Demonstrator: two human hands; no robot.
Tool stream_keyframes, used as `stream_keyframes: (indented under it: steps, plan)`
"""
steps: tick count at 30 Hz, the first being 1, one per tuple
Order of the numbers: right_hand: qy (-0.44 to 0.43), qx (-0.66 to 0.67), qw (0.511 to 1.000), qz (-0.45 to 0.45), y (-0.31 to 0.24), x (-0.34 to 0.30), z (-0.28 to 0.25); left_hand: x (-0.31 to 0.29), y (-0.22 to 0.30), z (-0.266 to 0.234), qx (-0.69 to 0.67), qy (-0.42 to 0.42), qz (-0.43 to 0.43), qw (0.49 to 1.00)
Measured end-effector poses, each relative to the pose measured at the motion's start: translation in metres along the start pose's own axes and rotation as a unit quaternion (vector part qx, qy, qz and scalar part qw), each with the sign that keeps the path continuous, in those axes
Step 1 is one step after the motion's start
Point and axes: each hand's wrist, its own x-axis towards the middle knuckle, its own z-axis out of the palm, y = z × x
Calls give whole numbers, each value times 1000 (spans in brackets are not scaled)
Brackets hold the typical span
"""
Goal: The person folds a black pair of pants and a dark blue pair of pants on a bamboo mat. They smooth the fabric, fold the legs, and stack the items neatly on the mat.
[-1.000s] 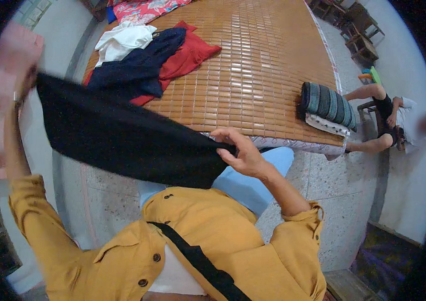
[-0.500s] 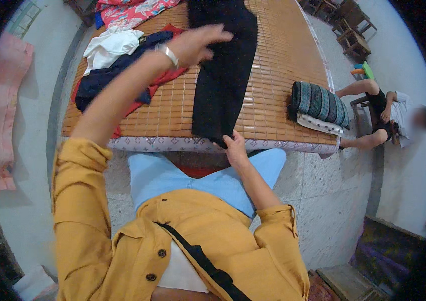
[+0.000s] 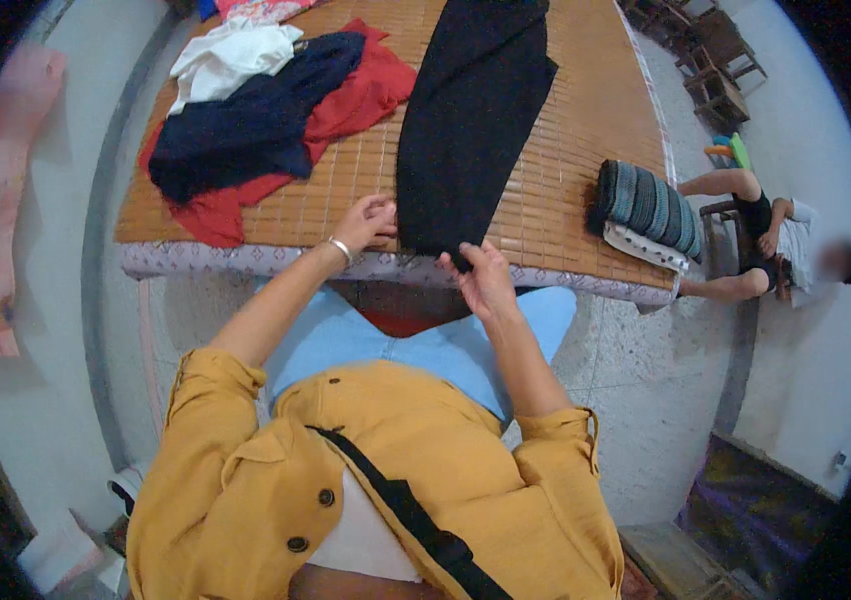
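A pair of black trousers [image 3: 470, 130] lies lengthwise on the bamboo mat, its narrow hem end at the near edge. My right hand [image 3: 485, 280] pinches the right corner of the hem between thumb and fingers. Beside the hem's left corner is my left hand [image 3: 367, 225], a bracelet on its wrist. Its fingers are bent but apart from the thumb, with nothing visible between them; whether the fingertips touch the cloth I cannot tell.
Left of the trousers lie a dark navy garment [image 3: 235, 125], a red garment [image 3: 355, 105] and a white garment [image 3: 235, 60]. A folded striped textile [image 3: 650, 210] rests at the mat's right edge. Beyond it a person [image 3: 790, 235] sits near wooden stools [image 3: 715, 95].
My left hand has come down from over the trousers to the left side of their hem. The trouser leg now lies flatter and wider. My right hand still holds the hem.
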Motion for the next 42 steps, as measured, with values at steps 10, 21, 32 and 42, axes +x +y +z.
stream_keyframes:
  steps: [10,21,32,42]
  plan:
    - [-11,102,995,-2,-15,-17,25,-14,1,45,-325,-132,-93,932]
    - [-2,79,997,-27,-19,-33,20,-21,-2,46,-381,-93,-4,920]
    - [60,-115,991,-23,13,-59,9,-69,-2,5,-214,-19,-14,977]
    - [33,-74,987,139,61,-51,3,-110,-26,-32,-204,57,-185,960]
